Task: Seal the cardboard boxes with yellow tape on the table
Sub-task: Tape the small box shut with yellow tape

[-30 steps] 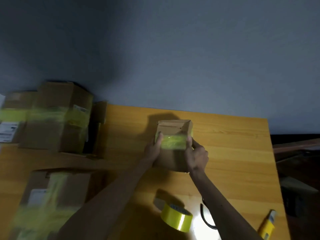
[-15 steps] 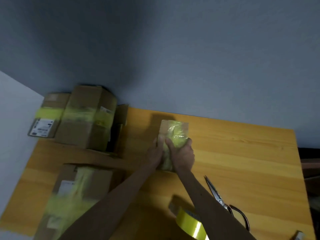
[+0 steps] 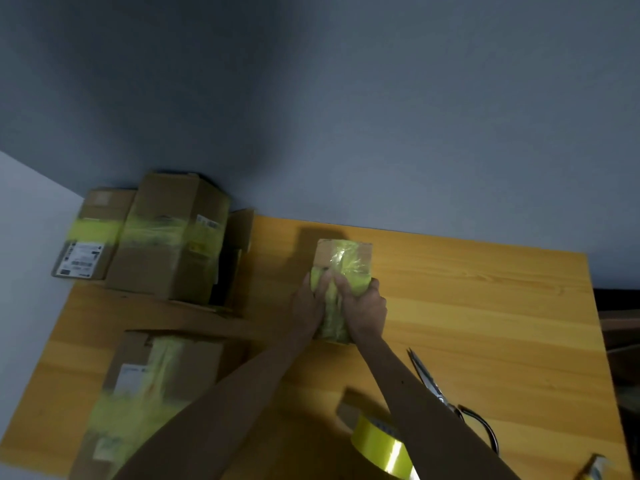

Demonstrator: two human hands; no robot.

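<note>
A small cardboard box (image 3: 341,258) lies in the middle of the wooden table (image 3: 485,306), with yellow tape running along its top. My left hand (image 3: 310,303) lies on the box's left part, fingers stretched over the tape. My right hand (image 3: 363,303) covers the right part, fingers pressed on the tape and thumb curved down the box's right side. The near half of the box is hidden under both hands. A roll of yellow tape (image 3: 381,448) stands on the table's front edge, partly behind my right forearm.
Scissors (image 3: 446,396) lie right of my right forearm. Two taped boxes (image 3: 166,237) stand at the back left by the wall. Another taped box (image 3: 145,386) sits at the front left. A yellow object (image 3: 594,467) shows at the bottom right corner.
The box was turned from standing with tape across its front to lying with the taped face up. Both hands moved from its sides onto the top.
</note>
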